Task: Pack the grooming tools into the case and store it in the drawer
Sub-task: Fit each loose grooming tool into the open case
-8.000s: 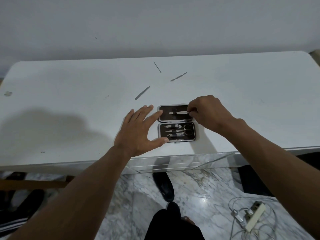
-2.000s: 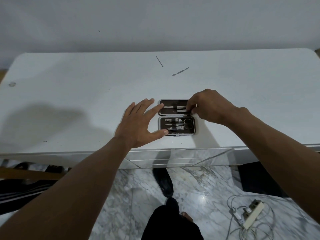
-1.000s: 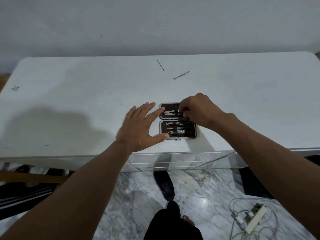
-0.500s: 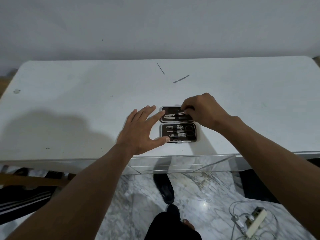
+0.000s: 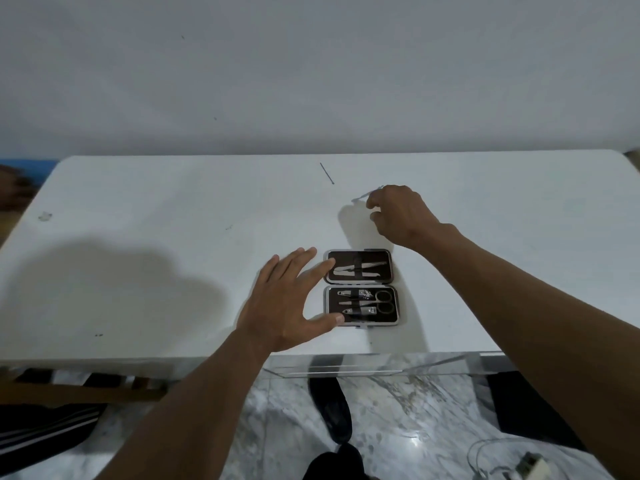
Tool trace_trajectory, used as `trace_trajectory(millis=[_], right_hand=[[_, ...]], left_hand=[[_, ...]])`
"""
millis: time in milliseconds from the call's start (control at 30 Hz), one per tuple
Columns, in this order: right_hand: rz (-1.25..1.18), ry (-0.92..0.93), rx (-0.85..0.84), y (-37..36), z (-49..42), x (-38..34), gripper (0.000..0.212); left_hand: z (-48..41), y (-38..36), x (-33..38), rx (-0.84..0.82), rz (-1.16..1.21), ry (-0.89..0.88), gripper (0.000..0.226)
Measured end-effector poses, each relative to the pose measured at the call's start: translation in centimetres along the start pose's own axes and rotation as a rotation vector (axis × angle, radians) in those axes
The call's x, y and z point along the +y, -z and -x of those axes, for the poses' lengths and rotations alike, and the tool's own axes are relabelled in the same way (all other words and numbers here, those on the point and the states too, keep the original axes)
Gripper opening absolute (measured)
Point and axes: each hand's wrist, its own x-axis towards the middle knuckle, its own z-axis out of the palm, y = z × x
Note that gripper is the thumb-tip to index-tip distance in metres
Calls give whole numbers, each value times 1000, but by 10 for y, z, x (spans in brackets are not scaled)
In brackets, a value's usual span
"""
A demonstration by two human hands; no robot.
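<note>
The open brown grooming case [image 5: 393, 285] lies near the front edge of the white table [image 5: 138, 209]. Its far half holds two flat metal tools under a strap, and its near half holds clippers, small scissors and other tools. My left hand [image 5: 287, 303] rests flat and open against the case's left side, with fingertips and thumb touching its rim. Beyond the case, my right hand [image 5: 398, 216] pinches the right end of a thin metal tool [image 5: 362, 195] on the table. A thin dark pick [image 5: 326, 173] lies farther back, to the left of that hand.
A mirrored drawer front [image 5: 346, 367] runs under the table's front edge. Below are a marble floor, a black shoe [image 5: 330, 410], and a cable with a plug [image 5: 526, 465] at the bottom right. A wall stands behind the table.
My right hand left the case's far half and reached back to the thin metal tool. The far half now holds two tools. My left hand stayed beside the case.
</note>
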Motion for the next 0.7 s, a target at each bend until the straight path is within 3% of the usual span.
trace_trajectory(millis=[333, 533, 667, 700], right_hand=[[107, 5, -98, -10, -46, 1, 33], [127, -37, -66, -9, -46, 4, 22], [145, -71, -133, 1, -41, -1, 3], [138, -85, -148, 4, -40, -1, 7]], left_hand=[[-1, 0, 1, -4, 3, 18, 90], [0, 1, 1, -14, 2, 22, 90], [-1, 0, 2, 0, 4, 19, 89], [-1, 0, 2, 5, 3, 18, 89]])
